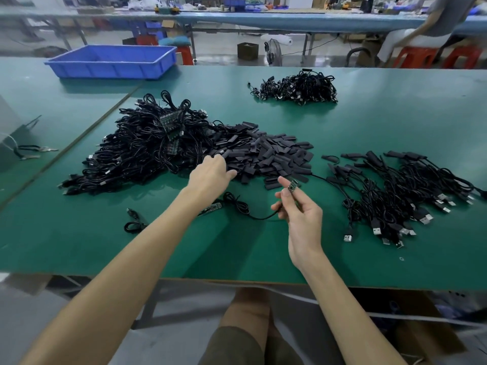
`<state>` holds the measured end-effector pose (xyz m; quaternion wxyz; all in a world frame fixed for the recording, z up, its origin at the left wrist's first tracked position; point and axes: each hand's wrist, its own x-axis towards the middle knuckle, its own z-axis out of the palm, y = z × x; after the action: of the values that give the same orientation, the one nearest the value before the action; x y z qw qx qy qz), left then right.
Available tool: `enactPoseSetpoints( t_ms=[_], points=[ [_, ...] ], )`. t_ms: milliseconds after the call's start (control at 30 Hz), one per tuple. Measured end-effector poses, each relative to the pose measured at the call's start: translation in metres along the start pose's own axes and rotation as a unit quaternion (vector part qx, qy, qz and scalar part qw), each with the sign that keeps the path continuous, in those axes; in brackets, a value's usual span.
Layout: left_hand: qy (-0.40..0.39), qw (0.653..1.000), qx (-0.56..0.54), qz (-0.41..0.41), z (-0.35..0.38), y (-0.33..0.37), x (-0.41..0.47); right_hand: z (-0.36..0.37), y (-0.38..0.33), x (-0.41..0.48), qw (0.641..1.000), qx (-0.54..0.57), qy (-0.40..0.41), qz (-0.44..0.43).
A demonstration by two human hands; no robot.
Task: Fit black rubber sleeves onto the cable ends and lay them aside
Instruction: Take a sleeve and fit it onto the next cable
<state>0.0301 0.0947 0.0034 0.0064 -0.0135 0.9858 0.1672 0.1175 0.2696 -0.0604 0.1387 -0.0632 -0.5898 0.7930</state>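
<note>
Right hand (pixel 297 214) pinches cable end (pixel 293 186); left hand (pixel 210 172) touches sleeves (pixel 263 154).

text: none readable | blue bin (pixel 110 67), upper left: walls show no legible marking | circuit board (pixel 293 186), centre: print too small to read | plugs (pixel 376 230), lower right: no mark legible | far benches (pixel 290 19), top edge: blurred

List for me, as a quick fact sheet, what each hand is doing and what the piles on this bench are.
left hand: reaching into the sleeve pile; a hold is not visible
right hand: pinching a cable by its bare board end
left heap: unsleeved cables
right heap: sleeved cables, laid aside
far heap: more cables
surface: green table
</note>
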Motion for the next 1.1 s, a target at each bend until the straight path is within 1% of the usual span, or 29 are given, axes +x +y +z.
enactPoseSetpoints(
  t_ms=[67, 133, 300, 367, 400, 433, 467, 500, 533, 600, 667, 833, 900, 1100],
  points=[
    [-0.002, 0.999, 0.044, -0.013, 0.007, 0.003, 0.011, 0.0, 0.001, 0.0, 1.0, -0.006, -0.011, -0.003],
    [0.005, 0.998, 0.064, -0.018, 0.012, 0.002, 0.018, 0.0, 0.001, 0.0, 1.0, -0.009, -0.012, 0.002],
    [0.064, 0.997, 0.038, -0.008, 0.021, -0.007, 0.019, -0.001, 0.002, -0.001, 1.0, -0.012, -0.021, -0.001],
    [0.073, 0.997, -0.002, -0.013, 0.019, -0.012, 0.015, -0.001, 0.004, 0.0, 0.999, -0.028, -0.024, -0.001],
    [0.067, 0.996, -0.053, -0.015, 0.016, -0.015, 0.013, -0.001, 0.005, 0.0, 0.999, -0.042, -0.029, -0.002],
    [0.051, 0.99, -0.129, -0.014, 0.013, -0.017, 0.01, -0.001, 0.006, 0.001, 0.998, -0.058, -0.034, -0.006],
    [0.024, 0.974, -0.226, -0.009, 0.009, -0.019, 0.006, -0.001, 0.008, 0.001, 0.996, -0.078, -0.042, -0.013],
    [-0.014, 0.945, -0.328, -0.001, 0.005, -0.019, 0.001, -0.001, 0.008, 0.001, 0.994, -0.099, -0.051, -0.022],
    [-0.058, 0.907, -0.417, 0.007, 0.002, -0.018, -0.006, 0.0, 0.007, 0.0, 0.99, -0.119, -0.064, -0.028],
    [-0.129, 0.836, -0.532, 0.018, 0.004, -0.015, -0.019, 0.001, 0.005, -0.002, 0.985, -0.146, -0.091, -0.028],
    [-0.151, 0.792, -0.592, 0.019, 0.013, -0.011, -0.027, 0.001, 0.003, -0.003, 0.983, -0.149, -0.106, -0.015],
    [-0.146, 0.714, -0.685, -0.001, 0.032, -0.006, -0.037, 0.002, -0.002, -0.007, 0.984, -0.133, -0.12, -0.026],
    [-0.145, 0.696, -0.703, -0.006, 0.034, -0.004, -0.039, 0.002, -0.003, -0.008, 0.985, -0.122, -0.118, -0.025],
    [-0.123, 0.694, -0.709, -0.017, 0.038, 0.0, -0.041, 0.001, -0.002, -0.008, 0.985, -0.126, -0.113, -0.015]
  ],
)
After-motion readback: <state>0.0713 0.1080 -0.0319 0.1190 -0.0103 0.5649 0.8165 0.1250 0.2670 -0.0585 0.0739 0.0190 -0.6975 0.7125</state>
